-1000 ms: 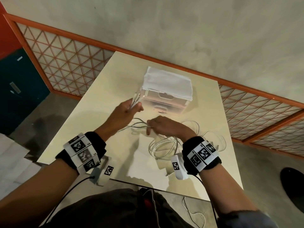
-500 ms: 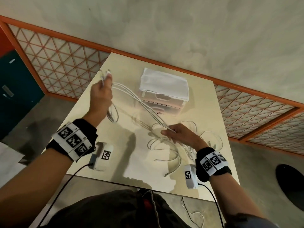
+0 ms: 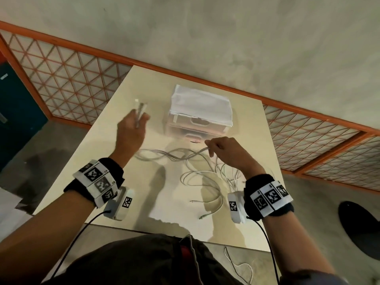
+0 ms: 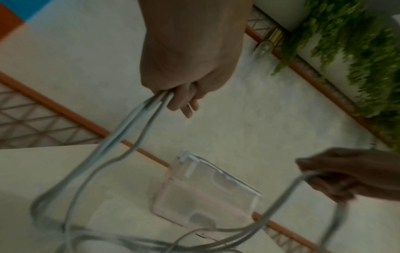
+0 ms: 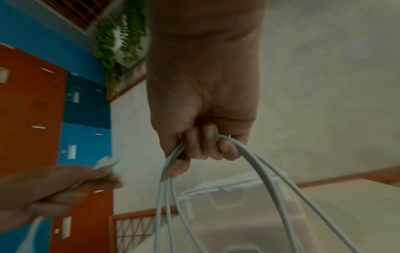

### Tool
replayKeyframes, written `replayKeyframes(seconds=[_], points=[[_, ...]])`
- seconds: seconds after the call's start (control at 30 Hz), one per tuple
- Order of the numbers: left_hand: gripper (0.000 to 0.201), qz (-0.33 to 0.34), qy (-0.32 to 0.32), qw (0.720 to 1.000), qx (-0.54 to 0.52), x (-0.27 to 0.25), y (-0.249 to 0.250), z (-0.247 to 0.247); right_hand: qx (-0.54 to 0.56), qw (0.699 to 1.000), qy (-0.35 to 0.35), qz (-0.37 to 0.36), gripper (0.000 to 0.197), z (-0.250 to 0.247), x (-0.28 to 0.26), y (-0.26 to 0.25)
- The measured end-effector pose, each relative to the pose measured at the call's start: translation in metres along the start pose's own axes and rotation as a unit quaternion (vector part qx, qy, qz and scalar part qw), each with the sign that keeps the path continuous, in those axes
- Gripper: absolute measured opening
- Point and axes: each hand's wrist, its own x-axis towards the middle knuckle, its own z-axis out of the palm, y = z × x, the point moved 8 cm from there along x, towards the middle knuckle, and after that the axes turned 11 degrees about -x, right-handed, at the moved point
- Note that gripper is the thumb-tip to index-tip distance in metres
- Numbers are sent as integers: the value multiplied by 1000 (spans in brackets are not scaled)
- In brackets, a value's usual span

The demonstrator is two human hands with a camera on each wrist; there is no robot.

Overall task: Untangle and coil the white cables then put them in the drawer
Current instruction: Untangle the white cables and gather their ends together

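Several white cables (image 3: 197, 175) lie tangled on the cream table (image 3: 98, 173) in front of a clear plastic drawer unit (image 3: 200, 118). My left hand (image 3: 133, 128) is raised left of the unit and grips a bunch of cable ends (image 3: 139, 112) that stick up past its fingers (image 4: 186, 101). The strands (image 4: 121, 137) sag from it across to my right hand (image 3: 224, 149), which grips them (image 5: 255, 164) just in front of the lower drawer (image 3: 193, 138). Both drawers look closed.
A white cloth (image 3: 202, 103) covers the top of the drawer unit. Loose cable ends (image 3: 203, 215) lie near the table's front edge. An orange lattice railing (image 3: 67, 79) runs behind and left of the table. Another white cable (image 3: 240, 266) lies on the floor.
My left hand has come back right and down towards the drawer unit with the cable ends. My right hand has lifted off the pile and now grips the strands near the lower drawer.
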Motion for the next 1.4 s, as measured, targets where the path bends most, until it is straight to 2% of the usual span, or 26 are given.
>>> replayKeyframes(seconds=[0.07, 0.1, 0.2, 0.27, 0.33, 0.4, 0.47, 0.53, 0.63, 0.73, 0.8, 0.9, 0.97, 1.0, 1.03, 1.1, 1.23, 1.3, 1.4], points=[[19, 8, -100, 991, -90, -10, 22, 29, 6, 999, 9, -43, 45, -7, 5, -22], [19, -10, -147, 980, -137, -17, 31, 45, 18, 998, 14, -64, 45, -10, 7, -34], [28, -169, -275, 921, -219, -44, 32, 89, 59, 992, 49, -104, 45, -26, 11, -55], [38, -257, -330, 880, -225, -60, 26, 104, 76, 989, 71, -108, 45, -34, 12, -55], [41, -292, -325, 867, -238, -61, 27, 104, 106, 988, 54, -101, 46, -29, 11, -43], [41, -284, -263, 884, -261, -47, 29, 95, 164, 982, 2, -89, 48, -8, 8, -27], [41, -223, -227, 906, -280, -32, 35, 86, 212, 974, -54, -59, 48, 20, 5, -8], [42, -163, -204, 916, -304, -22, 40, 76, 204, 975, -89, -15, 42, 46, 1, 14], [43, -145, -144, 917, -344, -7, 38, 54, 166, 980, -100, 54, 43, 73, -9, 53], [45, -120, -110, 929, -332, 5, 32, 40, 162, 979, -85, 91, 43, 88, -18, 80], [45, -114, -126, 946, -276, 4, 21, 41, 180, 976, -51, 114, 42, 86, -21, 89], [42, -119, -181, 962, -168, -8, 9, 47, 158, 978, 0, 134, 41, 72, -28, 97], [44, -118, -232, 962, -81, -13, 3, 49, 143, 979, -12, 144, 44, 70, -36, 102], [45, -119, -267, 956, -27, -17, -1, 50, 138, 977, -29, 163, 51, 73, -44, 108], [46, -122, -305, 944, 24, -19, -8, 50, 126, 975, -50, 178, 60, 78, -51, 114], [45, -131, -393, 904, 108, -27, -23, 51, 94, 971, -107, 190, 68, 95, -68, 125], [35, -145, -556, 794, 199, -62, -48, 61, 28, 959, -234, 160, 57, 130, -100, 128], [35, -175, -608, 745, 212, -88, -55, 69, -11, 953, -262, 153, 47, 141, -107, 129], [34, -190, -659, 686, 243, -121, -65, 80, -29, 953, -246, 173, 33, 151, -113, 133]])
